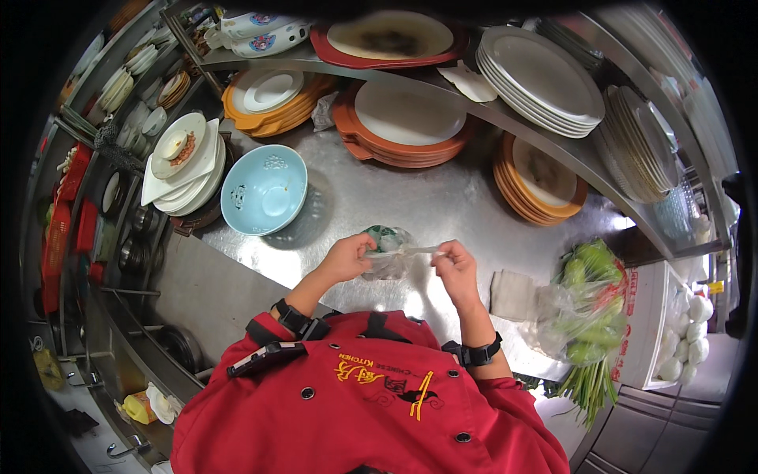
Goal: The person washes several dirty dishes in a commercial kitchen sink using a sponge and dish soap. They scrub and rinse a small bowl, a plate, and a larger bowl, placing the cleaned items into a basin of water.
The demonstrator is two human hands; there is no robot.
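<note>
A clear plastic bag (388,269) with something green and whitish inside rests on the steel worktop (355,195) in front of me. My left hand (350,256) pinches the bag's gathered top at its left side. With thumb and fingers, my right hand (456,269) holds a stretched, twisted end of the same plastic, pulled out to the right. Behind the bag and to the left stands a light blue bowl (265,189), with a few specks inside. A folded beige cloth (510,295) lies to the right of my right hand.
Left of the bowl is a stack of white dishes (201,189). Orange-rimmed plates (533,178) and brown-rimmed oval plates (408,112) stand along the back, under a steel shelf (391,76) bearing more plates. Bagged green vegetables (592,320) lie right, beside a white foam box (642,326).
</note>
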